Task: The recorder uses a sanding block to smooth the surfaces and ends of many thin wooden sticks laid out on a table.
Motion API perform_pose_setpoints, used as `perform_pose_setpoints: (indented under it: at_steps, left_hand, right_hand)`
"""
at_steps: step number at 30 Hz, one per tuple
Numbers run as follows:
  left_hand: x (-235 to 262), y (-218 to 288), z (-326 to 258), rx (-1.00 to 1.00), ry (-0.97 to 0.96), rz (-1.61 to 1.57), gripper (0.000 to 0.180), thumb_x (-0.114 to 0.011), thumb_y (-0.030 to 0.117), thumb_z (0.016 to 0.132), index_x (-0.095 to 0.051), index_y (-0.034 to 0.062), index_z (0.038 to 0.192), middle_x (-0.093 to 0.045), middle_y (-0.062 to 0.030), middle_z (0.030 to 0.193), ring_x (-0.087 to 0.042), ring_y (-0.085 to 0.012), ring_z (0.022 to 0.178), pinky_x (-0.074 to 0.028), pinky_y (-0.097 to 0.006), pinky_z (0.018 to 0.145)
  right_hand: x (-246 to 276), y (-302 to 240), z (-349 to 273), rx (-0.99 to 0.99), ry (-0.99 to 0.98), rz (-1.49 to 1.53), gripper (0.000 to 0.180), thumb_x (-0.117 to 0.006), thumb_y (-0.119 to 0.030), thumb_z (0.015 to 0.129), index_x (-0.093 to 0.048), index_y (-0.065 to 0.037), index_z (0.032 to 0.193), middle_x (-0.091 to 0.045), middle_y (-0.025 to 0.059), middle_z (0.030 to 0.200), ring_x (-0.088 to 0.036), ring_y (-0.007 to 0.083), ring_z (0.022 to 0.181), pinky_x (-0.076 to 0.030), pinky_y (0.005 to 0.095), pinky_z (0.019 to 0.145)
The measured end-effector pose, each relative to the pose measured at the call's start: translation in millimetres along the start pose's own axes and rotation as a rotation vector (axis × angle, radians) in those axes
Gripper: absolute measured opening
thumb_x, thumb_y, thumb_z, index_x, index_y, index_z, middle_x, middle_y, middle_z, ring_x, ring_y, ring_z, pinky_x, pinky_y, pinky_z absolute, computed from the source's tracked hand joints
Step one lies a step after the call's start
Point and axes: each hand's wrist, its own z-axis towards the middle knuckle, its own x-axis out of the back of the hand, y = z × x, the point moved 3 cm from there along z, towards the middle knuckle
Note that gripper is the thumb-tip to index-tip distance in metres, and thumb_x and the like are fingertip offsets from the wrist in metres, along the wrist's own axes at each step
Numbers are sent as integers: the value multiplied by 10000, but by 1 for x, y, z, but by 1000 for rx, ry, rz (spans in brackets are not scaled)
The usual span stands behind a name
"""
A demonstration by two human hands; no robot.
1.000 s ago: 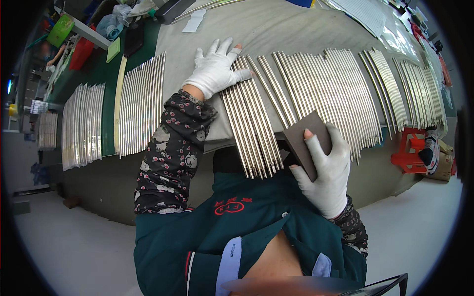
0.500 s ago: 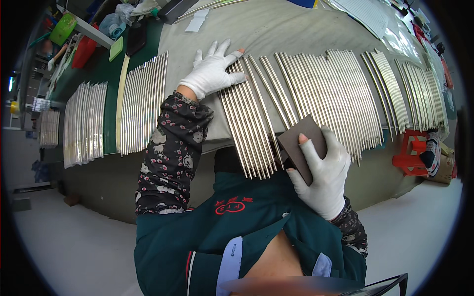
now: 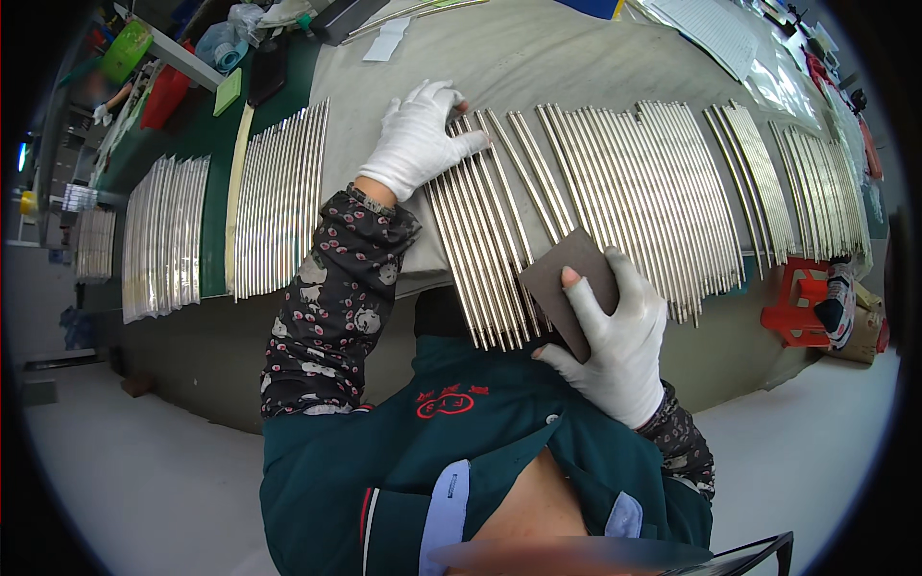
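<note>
Slim silver metal rods (image 3: 477, 254) lie side by side in front of me, their near ends reaching past the table edge. My left hand (image 3: 415, 144), in a white glove with bare fingertips, is at their far ends. Its fingers are curled and its thumb lies across the rods. In my right hand (image 3: 619, 331), gloved the same way, is a flat grey-brown square pad (image 3: 557, 283). The thumb is on top of the pad, which covers the near part of a few rods. Just to the right lies a wider row of rods (image 3: 639, 192).
More rod bundles lie at left (image 3: 279, 202) and right (image 3: 821, 192); a plastic-wrapped bundle (image 3: 165, 240) is farther left. A white paper slip (image 3: 386, 40) is at the back. Beyond the table's right end stands a red stool (image 3: 799, 305).
My left hand has shifted slightly right and its spread fingers have curled in. My right hand has moved a little left with the pad.
</note>
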Motion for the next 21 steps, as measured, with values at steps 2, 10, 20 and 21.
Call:
perform_pose_setpoints:
  at_steps: [2, 10, 20, 21]
  left_hand:
    - [3, 12, 2, -6, -48, 48, 541, -748, 413, 733, -626, -1, 1059, -539, -188, 1316, -522, -342, 1193, -379, -381, 1039]
    - [-7, -1, 11, 65, 18, -82, 451, -752, 365, 709, -645, 17, 975, -596, -166, 1123, -571, -297, 1078, -430, -384, 955]
    - [-6, -1, 8, 242, 115, -630, 453, -725, 269, 799, -571, -25, 1108, -638, -38, 775, -634, -176, 807, -496, -316, 765]
    - [-5, 1, 7, 241, 115, -629, 453, -725, 269, 799, -571, -25, 1108, -638, -38, 775, -634, -176, 807, -496, -316, 765]
  right_hand:
    - [-3, -1, 1, 12, -28, -11, 882, -875, -350, 520, -516, -177, 1307, -410, 212, 1323, -494, 342, 1082, -396, 429, 842]
    - [-11, -2, 1, 20, 60, -95, 919, -864, -379, 511, -499, -194, 1334, -402, 219, 1333, -501, 327, 1082, -401, 421, 824]
    - [-24, -2, 5, -18, 120, -92, 937, -880, -333, 489, -500, -200, 1336, -375, 220, 1368, -488, 365, 1077, -402, 447, 857]
    - [-23, -2, 5, -19, 122, -121, 916, -873, -344, 514, -496, -185, 1334, -392, 225, 1347, -485, 353, 1095, -402, 433, 843]
